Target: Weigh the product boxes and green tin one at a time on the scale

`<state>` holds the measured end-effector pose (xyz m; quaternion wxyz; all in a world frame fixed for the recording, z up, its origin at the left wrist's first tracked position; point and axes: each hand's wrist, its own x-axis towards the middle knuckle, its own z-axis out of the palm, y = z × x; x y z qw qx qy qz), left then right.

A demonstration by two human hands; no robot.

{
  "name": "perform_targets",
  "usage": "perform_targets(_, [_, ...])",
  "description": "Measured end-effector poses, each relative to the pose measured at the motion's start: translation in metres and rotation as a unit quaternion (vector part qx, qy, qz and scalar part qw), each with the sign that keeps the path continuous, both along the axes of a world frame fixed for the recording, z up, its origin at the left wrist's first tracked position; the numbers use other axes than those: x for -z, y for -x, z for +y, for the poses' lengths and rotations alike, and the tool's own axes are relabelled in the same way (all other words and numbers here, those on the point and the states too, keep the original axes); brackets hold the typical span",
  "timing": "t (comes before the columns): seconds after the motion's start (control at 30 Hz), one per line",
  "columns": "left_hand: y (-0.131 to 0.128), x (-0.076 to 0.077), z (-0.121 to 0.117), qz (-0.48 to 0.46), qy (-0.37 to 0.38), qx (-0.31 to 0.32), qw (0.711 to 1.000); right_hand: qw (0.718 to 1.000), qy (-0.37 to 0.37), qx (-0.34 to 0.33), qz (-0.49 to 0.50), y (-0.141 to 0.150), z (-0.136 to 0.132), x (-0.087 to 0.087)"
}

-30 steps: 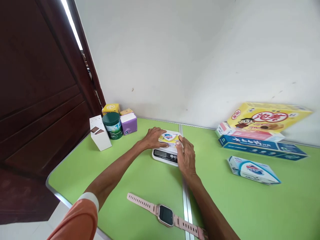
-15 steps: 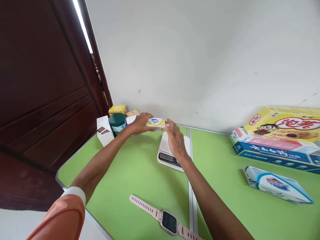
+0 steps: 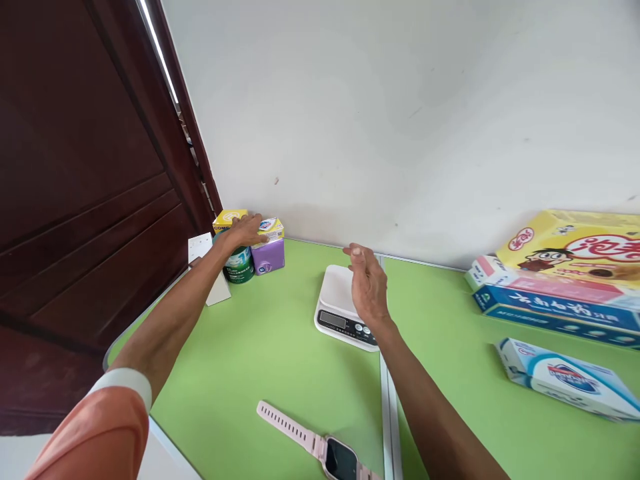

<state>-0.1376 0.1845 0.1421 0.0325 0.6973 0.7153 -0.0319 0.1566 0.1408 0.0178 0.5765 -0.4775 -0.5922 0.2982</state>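
At the back left, my left hand (image 3: 244, 231) grips the left end of a small yellow-and-white soap box (image 3: 270, 229). That box sits over a purple box (image 3: 270, 257). Beside them, partly behind my forearm, are a green tub (image 3: 240, 267), a yellow box (image 3: 229, 217) and a tall white box (image 3: 219, 292). My right hand (image 3: 369, 283) holds nothing, its fingers raised and partly spread over the right side of a white kitchen scale (image 3: 334, 297). The scale's platform bears nothing that I can see.
A pink smartwatch (image 3: 341, 459) lies at the front of the green table (image 3: 240, 373). On the right are a white-and-blue soap box (image 3: 570, 377), a blue toothpaste box (image 3: 555, 317), a pink-and-white box (image 3: 545, 283) and a yellow snack box (image 3: 575, 250). A dark door (image 3: 75, 167) stands at left.
My left hand has carried the soap box left, from above the scale to the top of the purple box. My right hand has moved slightly right, away from the soap box.
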Motion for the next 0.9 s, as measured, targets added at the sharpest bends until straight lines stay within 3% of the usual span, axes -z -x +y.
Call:
perform_targets(0.2, [0.004, -0.003, -0.006, 0.016, -0.027, 0.005, 0.999, 0.999, -0.029, 0.041, -0.012, -0.032, -0.008, 0.005])
perform_targets(0.3, [-0.006, 0.002, -0.014, 0.002, -0.126, 0.041, 0.991, 0.998, -0.029, 0.051, -0.028, -0.044, -0.015, 0.014])
perform_targets(0.37, [-0.022, 0.014, -0.022, -0.034, -0.21, 0.112, 0.971, 0.997, -0.027, 0.06, -0.046, -0.05, -0.02, 0.023])
perform_targets(0.43, [-0.044, 0.034, -0.032, -0.082, -0.249, 0.195, 0.945, 0.996, -0.022, 0.07, -0.059, -0.054, -0.025, 0.033])
perform_targets(0.5, [-0.071, 0.06, -0.043, -0.131, -0.232, 0.256, 0.929, 0.995, -0.018, 0.074, -0.065, -0.058, -0.031, 0.044])
perform_targets(0.67, [-0.143, 0.116, -0.066, -0.211, -0.156, 0.313, 0.913, 0.992, -0.032, 0.067, -0.105, -0.073, -0.052, 0.07])
perform_targets(0.9, [-0.259, 0.143, -0.075, -0.293, -0.123, 0.416, 0.852, 0.964, -0.083, 0.175, -0.183, -0.141, -0.12, 0.083])
